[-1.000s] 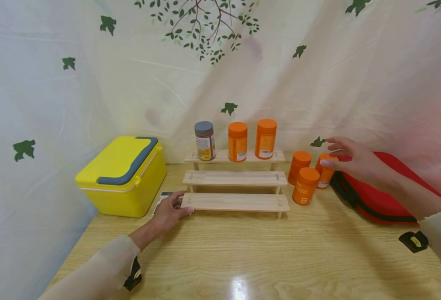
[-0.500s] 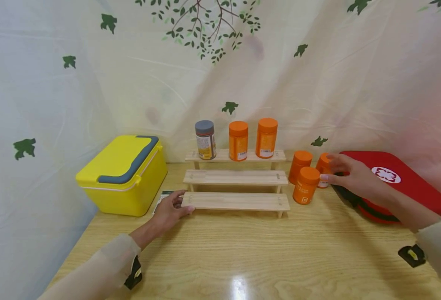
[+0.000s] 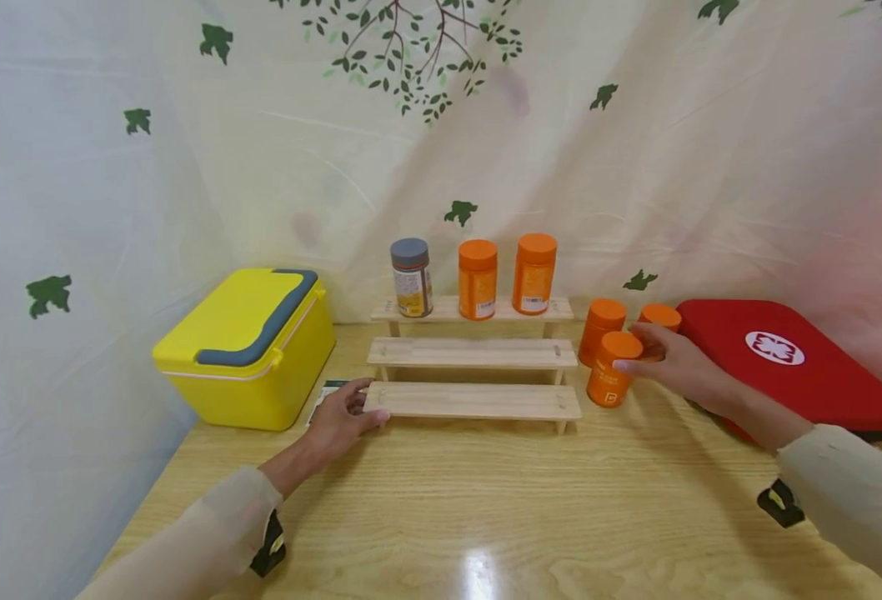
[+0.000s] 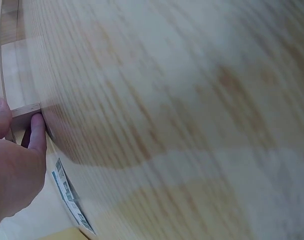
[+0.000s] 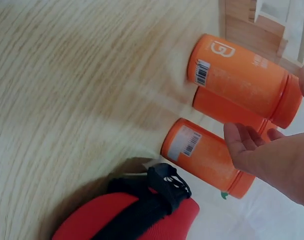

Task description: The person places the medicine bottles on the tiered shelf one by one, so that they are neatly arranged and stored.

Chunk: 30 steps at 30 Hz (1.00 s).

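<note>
My left hand (image 3: 339,423) grips the left end of the lowest step of a three-tier wooden rack (image 3: 471,400). In the left wrist view, thumb and fingers pinch the rack's end. My right hand (image 3: 677,367) is at the front orange bottle (image 3: 608,385), thumb by its lid and fingers spread behind it, not closed round it. Two more orange bottles stand behind, one at the left (image 3: 600,321) and one at the right (image 3: 660,315), partly hidden by the hand. On the top tier are a grey-lidded bottle (image 3: 411,283) and two orange bottles, one in the middle (image 3: 477,283) and one rightmost (image 3: 534,279).
A yellow box (image 3: 238,350) with a blue-grey handle stands at the left. On the right lies a red case (image 3: 801,367) with a white emblem. A small printed card (image 4: 71,197) lies behind my left hand. A patterned cloth (image 3: 336,167) hangs behind the table (image 3: 448,500).
My right hand has moved left and down, from beside the rear right bottle to the front bottle. The left hand has kept its grip on the rack.
</note>
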Motion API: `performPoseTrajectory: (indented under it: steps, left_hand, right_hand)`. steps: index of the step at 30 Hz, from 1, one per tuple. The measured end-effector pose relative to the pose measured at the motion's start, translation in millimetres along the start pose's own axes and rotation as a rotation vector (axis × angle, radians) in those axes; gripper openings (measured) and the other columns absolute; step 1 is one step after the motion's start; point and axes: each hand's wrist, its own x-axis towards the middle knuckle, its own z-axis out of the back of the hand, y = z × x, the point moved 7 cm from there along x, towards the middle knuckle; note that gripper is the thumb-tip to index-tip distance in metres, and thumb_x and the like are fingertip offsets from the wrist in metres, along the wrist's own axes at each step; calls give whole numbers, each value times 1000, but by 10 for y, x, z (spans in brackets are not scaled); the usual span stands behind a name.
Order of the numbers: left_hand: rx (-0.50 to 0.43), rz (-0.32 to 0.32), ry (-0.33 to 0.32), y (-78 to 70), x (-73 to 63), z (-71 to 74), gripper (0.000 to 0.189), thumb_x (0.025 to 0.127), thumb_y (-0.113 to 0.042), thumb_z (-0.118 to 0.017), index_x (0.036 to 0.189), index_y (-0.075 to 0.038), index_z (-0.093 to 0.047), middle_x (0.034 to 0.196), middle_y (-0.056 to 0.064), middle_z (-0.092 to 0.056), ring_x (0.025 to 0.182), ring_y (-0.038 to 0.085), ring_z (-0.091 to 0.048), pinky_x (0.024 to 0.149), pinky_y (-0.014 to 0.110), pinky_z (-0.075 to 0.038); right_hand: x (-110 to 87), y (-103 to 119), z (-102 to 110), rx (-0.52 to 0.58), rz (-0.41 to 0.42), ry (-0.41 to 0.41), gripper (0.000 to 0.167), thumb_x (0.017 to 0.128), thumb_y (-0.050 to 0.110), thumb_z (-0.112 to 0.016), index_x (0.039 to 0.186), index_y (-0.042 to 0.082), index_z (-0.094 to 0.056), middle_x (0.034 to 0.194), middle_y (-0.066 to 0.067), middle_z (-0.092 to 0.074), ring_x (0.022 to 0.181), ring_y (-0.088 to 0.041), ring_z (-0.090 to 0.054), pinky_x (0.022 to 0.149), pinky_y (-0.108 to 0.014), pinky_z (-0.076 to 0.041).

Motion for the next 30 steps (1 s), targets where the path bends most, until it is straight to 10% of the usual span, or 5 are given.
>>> performPoseTrajectory:
  steps: [30]
  left_hand:
    - [17, -2, -6, -12, -3, 7, 62, 88, -14, -70, 143, -4, -43, 116, 15, -64, 99, 23, -62, 85, 37, -51]
  right_hand:
    - [9, 13, -101, 1, 52, -63, 78, 91, 40, -65, 146, -5, -32, 133, -25, -49, 110, -38, -51, 91, -47, -47]
